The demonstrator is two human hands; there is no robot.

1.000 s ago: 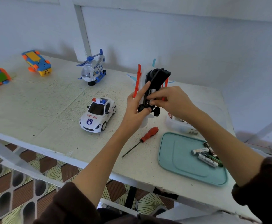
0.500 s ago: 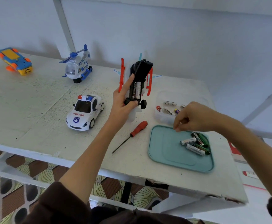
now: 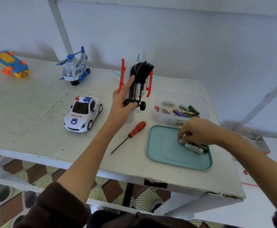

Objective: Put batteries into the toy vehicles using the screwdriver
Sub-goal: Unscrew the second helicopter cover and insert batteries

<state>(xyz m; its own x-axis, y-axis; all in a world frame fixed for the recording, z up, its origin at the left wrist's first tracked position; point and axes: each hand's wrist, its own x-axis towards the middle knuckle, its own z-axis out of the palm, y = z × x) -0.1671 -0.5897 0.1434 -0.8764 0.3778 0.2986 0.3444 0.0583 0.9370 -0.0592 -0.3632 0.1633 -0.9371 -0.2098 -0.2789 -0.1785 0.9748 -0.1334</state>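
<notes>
My left hand holds a toy plane upright above the table, belly toward me, its black battery bay open with batteries showing inside. My right hand reaches onto the teal lid, its fingertips pinched on a battery among a few loose batteries. A red-handled screwdriver lies on the table between my two arms, untouched.
A clear tub with several batteries stands behind the teal lid. A white police car, a blue-white helicopter and an orange-blue toy stand on the white table. The table's front edge is near me.
My right hand left the plane's battery bay, swung right and down to the teal lid, and closed its fingers on a battery. The left hand kept holding the plane.
</notes>
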